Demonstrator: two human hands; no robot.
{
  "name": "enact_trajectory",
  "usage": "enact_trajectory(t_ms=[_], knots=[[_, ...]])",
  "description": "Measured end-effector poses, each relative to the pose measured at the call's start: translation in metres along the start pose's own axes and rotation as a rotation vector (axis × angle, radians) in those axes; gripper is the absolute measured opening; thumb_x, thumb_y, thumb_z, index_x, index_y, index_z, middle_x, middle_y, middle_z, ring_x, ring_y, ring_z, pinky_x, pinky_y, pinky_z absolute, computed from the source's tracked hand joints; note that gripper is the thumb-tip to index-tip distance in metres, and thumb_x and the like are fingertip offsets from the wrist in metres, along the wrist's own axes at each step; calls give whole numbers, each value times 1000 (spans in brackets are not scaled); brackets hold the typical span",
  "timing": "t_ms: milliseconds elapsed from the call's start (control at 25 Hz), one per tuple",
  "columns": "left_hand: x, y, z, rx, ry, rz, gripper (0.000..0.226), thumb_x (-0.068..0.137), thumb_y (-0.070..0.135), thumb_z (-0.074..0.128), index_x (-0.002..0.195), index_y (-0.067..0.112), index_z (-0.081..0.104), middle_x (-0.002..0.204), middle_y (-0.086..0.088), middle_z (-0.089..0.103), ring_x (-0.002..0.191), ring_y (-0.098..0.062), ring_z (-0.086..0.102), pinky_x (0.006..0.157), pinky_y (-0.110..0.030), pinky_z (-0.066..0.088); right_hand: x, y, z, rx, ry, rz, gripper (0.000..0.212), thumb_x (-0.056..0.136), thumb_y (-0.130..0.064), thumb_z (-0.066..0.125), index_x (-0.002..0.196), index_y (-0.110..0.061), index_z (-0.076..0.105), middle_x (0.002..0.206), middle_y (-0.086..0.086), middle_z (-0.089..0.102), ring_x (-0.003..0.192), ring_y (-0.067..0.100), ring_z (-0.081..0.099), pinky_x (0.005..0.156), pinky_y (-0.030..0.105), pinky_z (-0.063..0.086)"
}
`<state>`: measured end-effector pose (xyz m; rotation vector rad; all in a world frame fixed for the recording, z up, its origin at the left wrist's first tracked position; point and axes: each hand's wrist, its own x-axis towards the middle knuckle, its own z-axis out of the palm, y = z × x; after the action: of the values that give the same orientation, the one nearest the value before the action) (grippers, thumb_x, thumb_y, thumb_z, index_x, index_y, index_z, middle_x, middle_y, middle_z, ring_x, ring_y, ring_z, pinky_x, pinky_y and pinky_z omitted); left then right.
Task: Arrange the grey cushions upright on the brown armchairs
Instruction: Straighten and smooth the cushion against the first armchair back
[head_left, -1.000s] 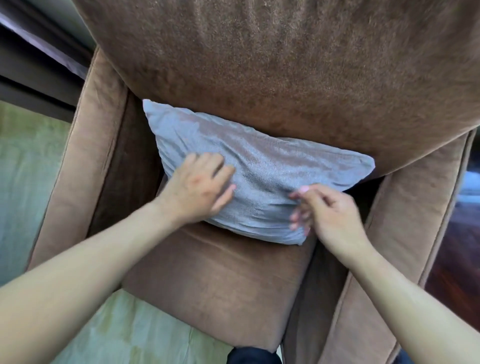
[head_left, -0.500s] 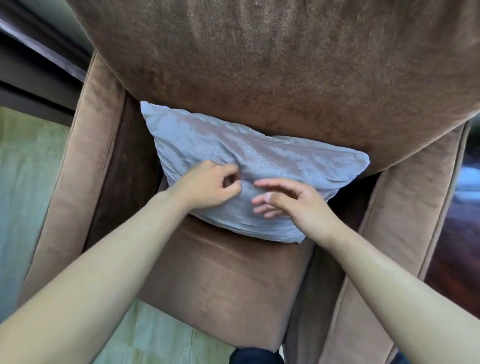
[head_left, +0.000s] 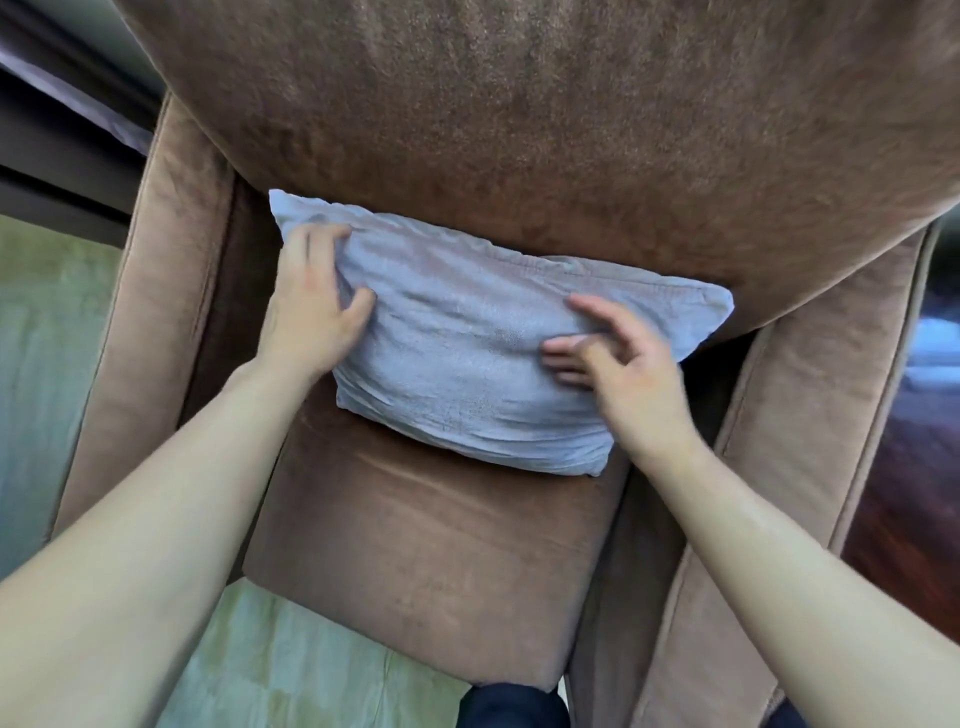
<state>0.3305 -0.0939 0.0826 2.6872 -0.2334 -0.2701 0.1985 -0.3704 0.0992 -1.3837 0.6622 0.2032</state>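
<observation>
A grey cushion (head_left: 467, 338) leans upright against the backrest of a brown armchair (head_left: 519, 130), its lower edge on the seat (head_left: 415, 545). My left hand (head_left: 311, 306) lies flat on the cushion's upper left part, fingers over the top edge near the corner, thumb pressed into the fabric. My right hand (head_left: 618, 358) is on the cushion's right half with fingers spread and slightly blurred, touching the fabric without gripping it.
Padded armrests stand on both sides, the left armrest (head_left: 150, 312) and the right armrest (head_left: 810, 441). Pale green floor (head_left: 47, 338) lies to the left and below the seat. Dark red wooden floor (head_left: 914, 467) shows at the right. A dark ledge (head_left: 62, 156) runs at upper left.
My left hand slid from the cushion's middle up to its upper left corner. My right hand moved rightwards and opened its fingers. The cushion stands a little straighter against the backrest.
</observation>
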Motion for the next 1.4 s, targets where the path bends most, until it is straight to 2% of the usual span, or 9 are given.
enact_trajectory(t_ms=[160, 280, 360, 440, 640, 760, 1000, 1200, 1400], knots=[[5, -16, -11, -78, 87, -416, 53, 89, 3, 49, 142, 7, 50, 142, -24, 47, 130, -39, 50, 108, -36, 38, 2, 0, -64, 68, 371, -64, 29, 89, 2, 46, 101, -12, 69, 83, 16, 73, 73, 28, 74, 76, 42, 61], [-11, 15, -1, 33, 201, -235, 52, 83, 4, 45, 134, -1, 54, 136, -28, 50, 125, -45, 51, 108, -43, 39, -4, 6, -76, 15, 337, -57, 24, 87, -1, 50, 94, -11, 70, 83, 18, 71, 76, 29, 72, 77, 46, 57], [-14, 30, 8, 55, 63, -118, 60, 86, 8, 54, 145, 5, 47, 142, -24, 46, 128, -42, 50, 107, -46, 44, 0, 10, -70, 39, 226, -36, 27, 93, 4, 50, 105, -10, 70, 88, 16, 74, 84, 34, 74, 81, 47, 58], [-11, 39, 9, 58, -21, -180, 71, 91, 13, 59, 157, 14, 33, 157, -15, 36, 136, -38, 47, 105, -48, 46, 3, 13, -72, 67, 266, -66, 32, 95, 4, 49, 118, -9, 66, 97, 14, 74, 93, 36, 73, 87, 47, 57], [-31, 74, 10, 80, 2, -265, 73, 99, 22, 54, 162, 7, 21, 170, -20, 19, 154, -38, 27, 123, -49, 32, -19, 20, -103, -367, 417, -86, 55, 92, -13, 58, 146, -23, 51, 144, -1, 56, 128, 8, 54, 96, 4, 42], [-79, 107, 28, 68, -126, -278, 75, 102, 29, 53, 164, 12, 15, 172, -21, 10, 158, -39, 17, 127, -49, 23, -32, 27, -106, -556, 238, -120, 64, 95, -21, 60, 155, -20, 38, 158, 0, 40, 145, 11, 37, 118, 24, 32], [-168, 134, 45, 142, -231, -188, 77, 102, 31, 52, 165, 16, 12, 173, -21, 7, 160, -37, 11, 129, -51, 20, -78, 42, -84, -764, -39, -138, 75, 98, -36, 55, 162, -21, 19, 169, 5, 16, 157, 18, 11, 128, 38, 15], [-230, 127, 43, 206, -274, -71, 78, 100, 34, 53, 165, 15, 13, 173, -22, 8, 160, -37, 9, 129, -51, 17, -145, 70, -79, -1249, -49, -208, 77, 100, -51, 47, 163, -24, 13, 171, 12, 7, 157, 33, 5, 126, 53, 9], [-300, 163, 37, 285, -365, 96, 78, 102, 46, 51, 165, 16, 15, 173, -20, 9, 161, -36, 9, 127, -55, 20, -236, 87, -106, -1340, 99, -39, 82, 96, -69, 33, 163, -31, 7, 171, 9, 0, 157, 35, 0, 125, 57, 5]])
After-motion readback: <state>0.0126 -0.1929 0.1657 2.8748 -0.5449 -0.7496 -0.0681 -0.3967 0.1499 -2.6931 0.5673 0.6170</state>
